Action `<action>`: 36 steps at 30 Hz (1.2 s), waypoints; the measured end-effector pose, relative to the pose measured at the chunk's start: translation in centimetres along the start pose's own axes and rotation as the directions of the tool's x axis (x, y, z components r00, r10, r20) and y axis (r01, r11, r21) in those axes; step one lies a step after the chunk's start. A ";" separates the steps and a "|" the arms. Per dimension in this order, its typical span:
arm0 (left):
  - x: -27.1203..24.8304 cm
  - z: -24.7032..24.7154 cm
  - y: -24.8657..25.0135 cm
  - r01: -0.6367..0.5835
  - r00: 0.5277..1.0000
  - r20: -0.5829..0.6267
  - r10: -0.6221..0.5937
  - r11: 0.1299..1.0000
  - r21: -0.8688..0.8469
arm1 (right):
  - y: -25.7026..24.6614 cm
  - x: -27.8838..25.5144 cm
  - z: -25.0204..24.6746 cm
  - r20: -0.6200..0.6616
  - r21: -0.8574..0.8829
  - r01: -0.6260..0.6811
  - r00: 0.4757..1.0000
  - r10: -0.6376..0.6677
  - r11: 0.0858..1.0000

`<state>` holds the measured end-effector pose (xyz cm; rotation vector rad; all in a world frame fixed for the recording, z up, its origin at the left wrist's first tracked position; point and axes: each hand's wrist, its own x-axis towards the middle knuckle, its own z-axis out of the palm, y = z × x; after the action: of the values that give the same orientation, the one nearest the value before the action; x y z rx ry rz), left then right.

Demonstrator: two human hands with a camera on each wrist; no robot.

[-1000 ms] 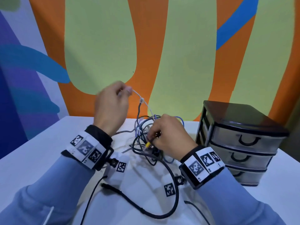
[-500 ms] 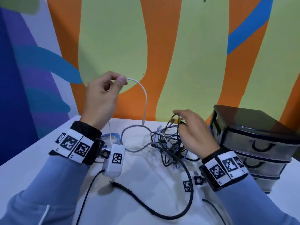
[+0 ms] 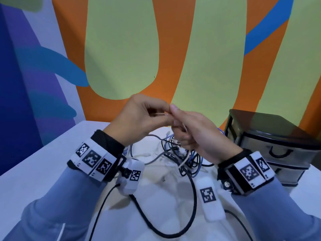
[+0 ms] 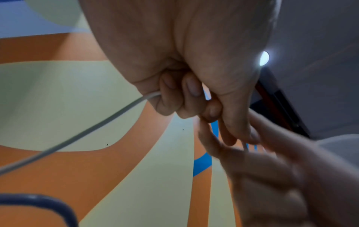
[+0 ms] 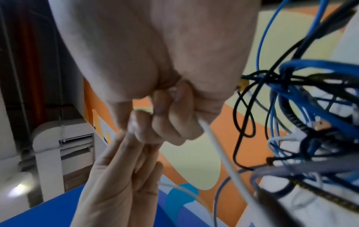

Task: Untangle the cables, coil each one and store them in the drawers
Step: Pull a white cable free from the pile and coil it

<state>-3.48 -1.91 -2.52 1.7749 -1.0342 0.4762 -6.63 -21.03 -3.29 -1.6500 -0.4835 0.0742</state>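
Above the cable tangle (image 3: 182,153) my two hands meet on a thin white cable (image 4: 97,122). My left hand (image 3: 156,112) holds it with curled fingers, and it runs off to the left in the left wrist view. My right hand (image 3: 178,122) grips the same white cable (image 5: 219,153), which drops from that fist toward the tangle (image 5: 310,122) of blue, black and grey cables. The left hand's fingers (image 5: 126,169) touch my right hand's fingertips. A black unit of three drawers (image 3: 271,145) stands at the right, all of them closed.
A thick black cable (image 3: 173,235) loops over the white table (image 3: 43,171) in front of the tangle. A painted wall stands close behind the table. The drawer unit sits just right of my right wrist.
My left hand came down and to the right with the white cable. My right hand rose off the tangle to meet it, and both now hold that cable.
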 end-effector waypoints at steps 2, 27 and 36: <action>0.0 -0.9 -0.1 0.058 0.995 -0.077 -0.062 0.997 -0.047 | -0.1 -0.3 -0.8 -0.027 0.011 0.036 0.999 -0.035 0.999; -2.6 0.2 5.1 0.132 0.990 -0.023 -0.137 0.875 0.466 | -5.4 -7.3 0.3 -0.132 0.602 0.188 0.982 -0.136 0.776; -5.5 1.9 12.6 -0.145 0.932 0.330 -0.152 0.677 0.722 | -5.7 -7.9 2.6 -0.340 0.482 0.354 0.919 -0.201 0.802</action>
<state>-17.09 -3.12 -0.22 2.6839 -1.1831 0.6357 -16.19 -21.07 0.04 -0.9996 -0.4398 -0.2239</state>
